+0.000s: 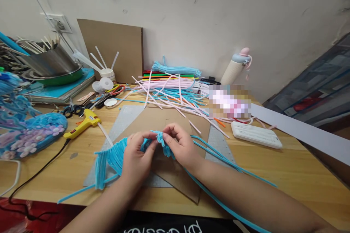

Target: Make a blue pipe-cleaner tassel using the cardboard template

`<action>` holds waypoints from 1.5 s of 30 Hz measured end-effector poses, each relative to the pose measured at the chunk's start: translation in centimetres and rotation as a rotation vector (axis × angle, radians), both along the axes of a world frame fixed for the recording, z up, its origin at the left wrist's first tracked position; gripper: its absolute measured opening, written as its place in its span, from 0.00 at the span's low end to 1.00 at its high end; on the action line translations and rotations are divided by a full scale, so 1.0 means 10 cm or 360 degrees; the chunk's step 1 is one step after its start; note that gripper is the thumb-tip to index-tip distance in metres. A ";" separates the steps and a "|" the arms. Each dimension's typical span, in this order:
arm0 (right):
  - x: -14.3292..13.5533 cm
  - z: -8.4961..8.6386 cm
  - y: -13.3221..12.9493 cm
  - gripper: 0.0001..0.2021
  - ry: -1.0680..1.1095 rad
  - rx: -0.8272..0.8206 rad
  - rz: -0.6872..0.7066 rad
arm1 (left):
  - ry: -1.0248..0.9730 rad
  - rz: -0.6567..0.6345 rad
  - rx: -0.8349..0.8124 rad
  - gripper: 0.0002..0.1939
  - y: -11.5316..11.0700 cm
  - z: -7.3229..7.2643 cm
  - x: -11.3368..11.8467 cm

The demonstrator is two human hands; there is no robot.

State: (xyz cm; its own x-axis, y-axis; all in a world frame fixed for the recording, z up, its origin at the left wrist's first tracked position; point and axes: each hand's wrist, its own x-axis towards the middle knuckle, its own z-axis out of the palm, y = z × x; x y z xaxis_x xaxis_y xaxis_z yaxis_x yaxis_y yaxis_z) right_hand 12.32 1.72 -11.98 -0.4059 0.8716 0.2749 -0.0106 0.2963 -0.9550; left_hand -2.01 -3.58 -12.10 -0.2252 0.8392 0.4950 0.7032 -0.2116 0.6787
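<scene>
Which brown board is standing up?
The brown board behind the white jar: it stands by the wall, whereas the other board lies flat over the grey mat.

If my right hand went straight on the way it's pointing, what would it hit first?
Your right hand holds the blue fuzzy piece; straight past that, it would likely meet your left hand first, though depth is unclear.

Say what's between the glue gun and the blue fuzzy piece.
Head view: a white stick between glue gun and blue fuzzy piece, over wooden tabletop and grey mat.
</scene>
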 end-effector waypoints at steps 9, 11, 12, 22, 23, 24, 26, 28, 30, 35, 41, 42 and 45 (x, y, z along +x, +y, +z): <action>0.00 0.03 0.00 0.03 -0.0135 0.0113 0.0010 | 0.0089 -0.0171 0.0024 0.07 -0.03 0.11 0.01; 0.01 0.05 0.00 0.04 -0.0101 0.0100 -0.0012 | 0.0178 -0.0120 -0.0022 0.06 -0.02 0.10 0.02; 0.02 0.05 0.00 0.04 -0.0083 0.0092 -0.0026 | 0.0199 -0.0092 -0.0047 0.05 -0.01 0.09 0.02; 0.04 0.04 -0.04 0.09 -0.0700 0.0878 0.0001 | -0.0051 0.0049 -0.0063 0.04 -0.01 0.03 0.01; 0.03 0.04 -0.04 0.06 -0.0693 0.0898 0.0000 | -0.0071 0.0034 -0.0066 0.04 -0.02 0.03 0.00; 0.03 0.04 -0.03 0.04 -0.0649 0.0882 -0.0010 | -0.0086 0.0025 -0.0063 0.04 -0.02 0.02 0.00; 0.03 0.03 -0.02 0.02 -0.0488 0.0748 -0.0066 | -0.0087 0.0024 -0.0043 0.04 -0.02 0.02 0.00; 0.04 0.01 0.00 0.04 -0.0318 0.0529 -0.0173 | -0.0022 0.0005 -0.0040 0.04 -0.03 0.04 0.00; 0.04 0.01 0.01 0.06 -0.0205 0.0358 -0.0233 | 0.0083 -0.0024 -0.0057 0.03 -0.02 0.05 0.01; 0.04 0.01 -0.01 0.09 0.0018 0.0089 -0.0016 | 0.0175 -0.0046 -0.0114 0.03 -0.01 0.08 0.02; 0.01 0.00 0.01 0.05 0.0001 -0.0048 -0.0018 | 0.0114 -0.0092 -0.0087 0.05 -0.03 0.09 0.03; 0.01 0.00 0.02 0.05 0.0001 -0.0032 -0.0017 | 0.0114 -0.0108 -0.0075 0.06 -0.03 0.09 0.04; 0.03 0.00 0.02 0.05 0.0031 -0.0025 0.0014 | 0.0160 -0.0128 -0.0068 0.04 -0.02 0.11 0.03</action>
